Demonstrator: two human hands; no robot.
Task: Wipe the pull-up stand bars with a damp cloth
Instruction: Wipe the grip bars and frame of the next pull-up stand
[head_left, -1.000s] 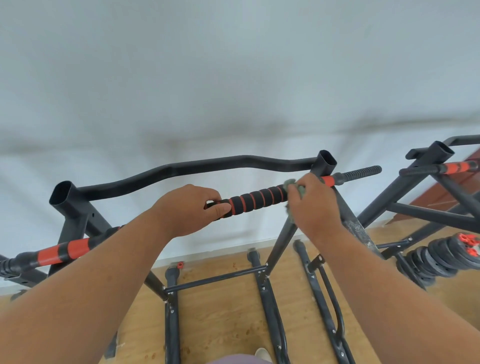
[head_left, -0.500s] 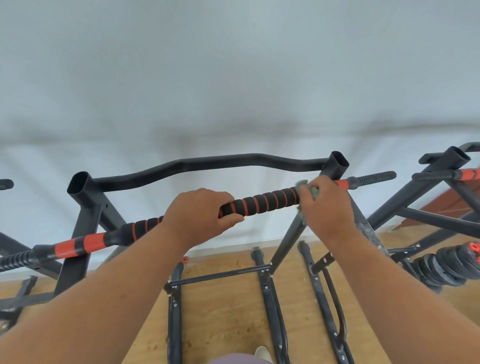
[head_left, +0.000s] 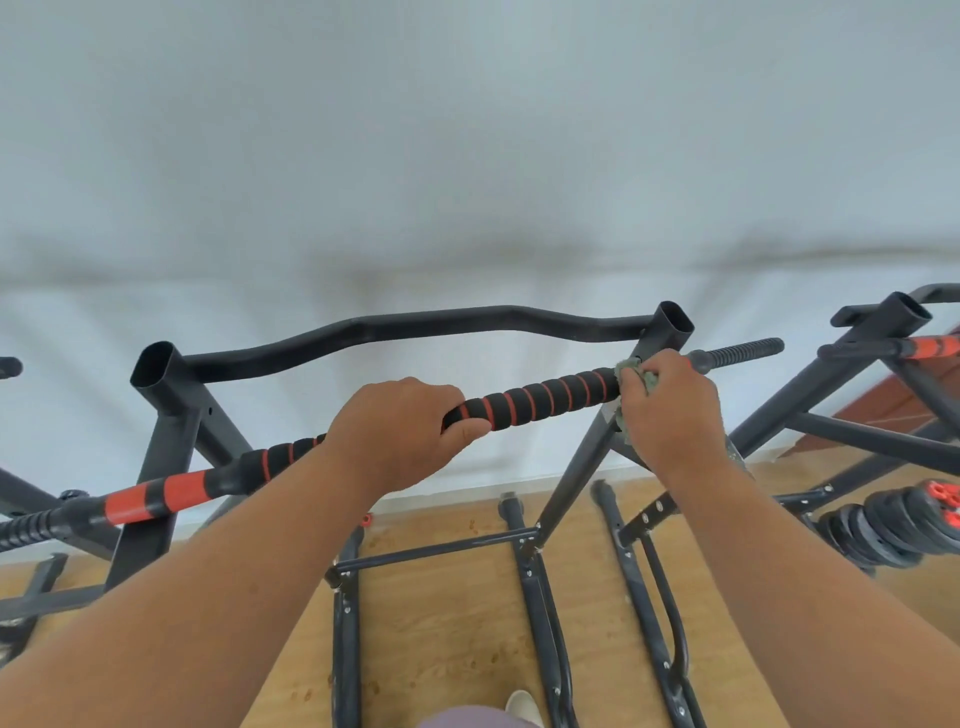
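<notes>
A black pull-up stand fills the view. Its front bar (head_left: 545, 397) carries black foam with red rings and slopes up to the right. Behind it runs a bent black rear bar (head_left: 441, 325). My left hand (head_left: 400, 431) is wrapped around the front bar near its middle. My right hand (head_left: 670, 410) presses a grey-green cloth (head_left: 636, 374) around the same bar by the right upright (head_left: 670, 325). Only a small bunch of the cloth shows between my fingers.
A second black frame (head_left: 878, 332) with a red grip stands at the right. Below it lies a dumbbell (head_left: 893, 525) with black plates and red ends. The stand's base rails (head_left: 535, 597) lie on the wooden floor, against a white wall.
The view has shifted, so the stand sits further right and lower in frame. Both hands keep their grip; the cloth hand stays at the bar's right end.
</notes>
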